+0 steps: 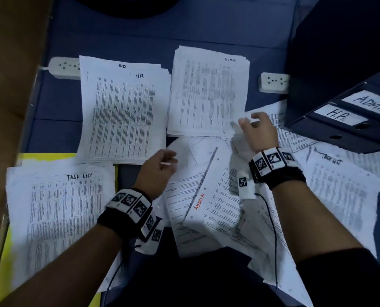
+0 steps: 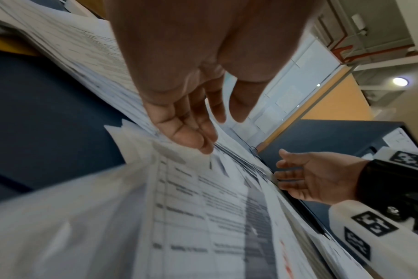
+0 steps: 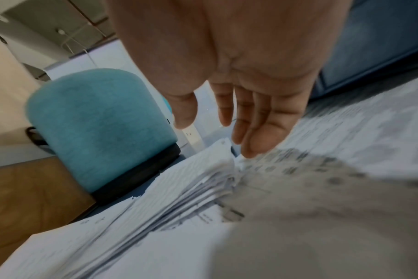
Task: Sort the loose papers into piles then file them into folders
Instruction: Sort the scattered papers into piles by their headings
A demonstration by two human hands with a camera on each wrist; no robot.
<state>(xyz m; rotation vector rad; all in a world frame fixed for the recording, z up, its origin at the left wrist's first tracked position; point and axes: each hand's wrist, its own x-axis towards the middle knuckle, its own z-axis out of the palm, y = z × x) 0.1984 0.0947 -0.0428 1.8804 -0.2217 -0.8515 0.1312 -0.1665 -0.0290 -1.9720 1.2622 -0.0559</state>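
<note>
Both hands hover with fingers relaxed and apart — left hand (image 1: 157,171) and right hand (image 1: 259,134) — holding nothing, over loose papers (image 1: 209,196) (messy heap) beside labelled piles (image 1: 122,116) and folders (image 1: 348,116).

Bare blue floor (image 1: 58,107) open at upper left beside the HR pile (image 1: 122,111), hemmed at right by stacked binders (image 1: 348,120), at left edge by brown board (image 1: 9,85).
</note>
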